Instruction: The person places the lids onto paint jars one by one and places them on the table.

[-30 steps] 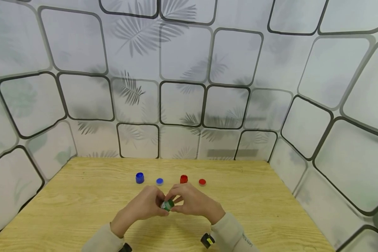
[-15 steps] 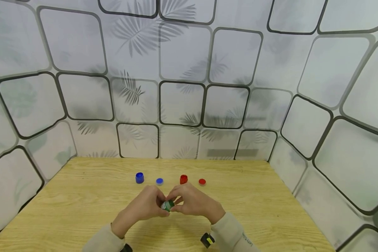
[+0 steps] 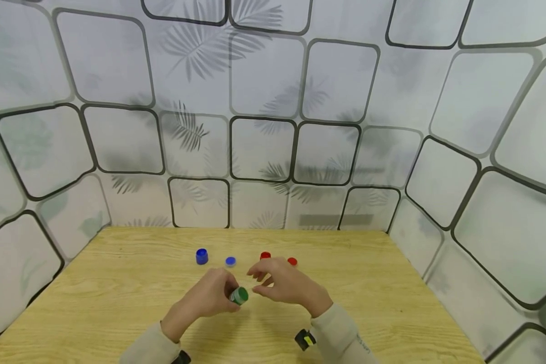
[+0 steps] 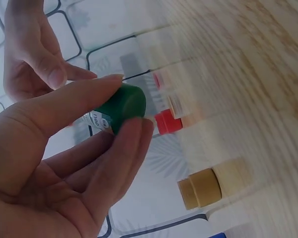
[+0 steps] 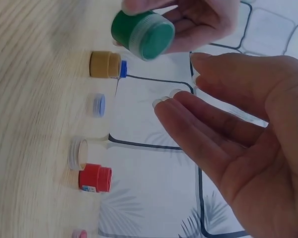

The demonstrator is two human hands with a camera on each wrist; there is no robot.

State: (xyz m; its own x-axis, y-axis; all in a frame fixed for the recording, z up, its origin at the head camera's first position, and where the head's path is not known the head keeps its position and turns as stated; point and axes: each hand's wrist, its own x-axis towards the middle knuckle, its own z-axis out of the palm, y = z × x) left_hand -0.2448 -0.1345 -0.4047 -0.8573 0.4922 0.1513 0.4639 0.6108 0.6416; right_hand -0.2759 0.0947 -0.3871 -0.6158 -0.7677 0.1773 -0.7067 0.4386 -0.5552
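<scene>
My left hand [image 3: 211,293] grips a small green paint jar [image 3: 239,296] above the table, thumb on one side and fingers on the other. Its ribbed, see-through lid [image 5: 153,38] sits on the jar's mouth, tilted toward the right hand. A white label shows on its side in the left wrist view. Just to the right is my right hand [image 3: 291,284], apart from the jar, with loosely bent fingers and nothing between them. Beyond it stands an uncapped red paint jar [image 3: 265,255], partly hidden by that hand in the head view.
On the wooden table [image 3: 368,303], a blue jar [image 3: 202,257], a blue lid [image 3: 230,261] and a red lid [image 3: 292,261] lie in a row farther back. The wrist views also show a tan jar [image 5: 104,64] and a pale lid [image 5: 78,153]. Patterned panels enclose the table.
My right hand has come off the green jar and moved right and slightly away. The jar in my left hand has turned a little, so its lid end faces the head camera more.
</scene>
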